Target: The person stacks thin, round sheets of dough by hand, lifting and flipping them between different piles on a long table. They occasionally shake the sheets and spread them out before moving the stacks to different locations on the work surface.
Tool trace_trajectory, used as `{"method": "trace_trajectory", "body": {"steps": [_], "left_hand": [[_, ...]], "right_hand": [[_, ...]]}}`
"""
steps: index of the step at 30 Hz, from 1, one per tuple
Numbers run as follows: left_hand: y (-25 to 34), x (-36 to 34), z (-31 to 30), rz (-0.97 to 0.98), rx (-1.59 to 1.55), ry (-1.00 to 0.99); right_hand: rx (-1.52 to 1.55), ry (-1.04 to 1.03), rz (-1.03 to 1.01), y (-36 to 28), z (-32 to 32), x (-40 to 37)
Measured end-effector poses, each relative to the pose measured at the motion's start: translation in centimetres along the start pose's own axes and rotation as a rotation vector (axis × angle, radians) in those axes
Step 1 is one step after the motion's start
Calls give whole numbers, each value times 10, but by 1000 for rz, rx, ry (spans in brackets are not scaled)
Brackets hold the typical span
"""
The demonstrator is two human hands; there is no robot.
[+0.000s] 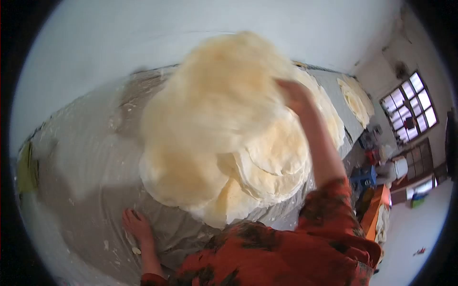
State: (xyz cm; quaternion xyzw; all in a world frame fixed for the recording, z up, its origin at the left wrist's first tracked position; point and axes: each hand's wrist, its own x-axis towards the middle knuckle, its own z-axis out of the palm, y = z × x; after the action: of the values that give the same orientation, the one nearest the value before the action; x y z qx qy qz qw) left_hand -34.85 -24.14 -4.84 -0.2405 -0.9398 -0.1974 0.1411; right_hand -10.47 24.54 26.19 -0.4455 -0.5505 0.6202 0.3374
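Note:
A large, round, thin flatbread (224,90), pale yellow and smeared by motion, is lifted over a heap of similar sheets. My right hand (293,97) is closed at its right edge, with the fingers partly hidden and blurred. Below lie overlapping flatbreads (276,148), stacked in rounds, with another round (183,178) at the front left of the heap. Toward the near left, my left hand (137,225) rests on the grey sheet (105,205) with its fingers stretched out, apart from the bread and holding nothing.
A pale wall (143,28) runs behind the covered surface. Farther right lie more flatbreads (355,100). Beyond them are a barred window (410,107), a blue stool (363,176) and an orange piece of furniture (377,212). Green cloth (27,167) hangs at the far left.

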Motion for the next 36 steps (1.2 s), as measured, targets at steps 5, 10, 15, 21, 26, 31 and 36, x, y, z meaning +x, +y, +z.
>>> {"method": "trace_trajectory", "body": {"steps": [5, 10, 15, 21, 26, 31, 36], "left_hand": [[-3, 3, 1, -17, -3, -63], [2, 7, 4, -11, -62, -49], [-5, 6, 9, 68, 54, -31], [-15, 7, 13, -10, -2, -154], [-5, 10, 7, -42, -4, -128], [1, 14, 4, -21, 3, -140], [-4, 12, 10, -60, -24, -144]], "right_hand": [[184, 412, 180, 148, -219, -46], [-561, 627, -219, 219, -227, -53], [-568, -177, -426, 195, 17, 72], [-1129, -50, -321, 228, 144, 242], [-1215, -191, -19, 224, 135, 302], [-942, -382, 252, 198, 136, 287], [-185, -673, 129, 178, 140, 253]]}}
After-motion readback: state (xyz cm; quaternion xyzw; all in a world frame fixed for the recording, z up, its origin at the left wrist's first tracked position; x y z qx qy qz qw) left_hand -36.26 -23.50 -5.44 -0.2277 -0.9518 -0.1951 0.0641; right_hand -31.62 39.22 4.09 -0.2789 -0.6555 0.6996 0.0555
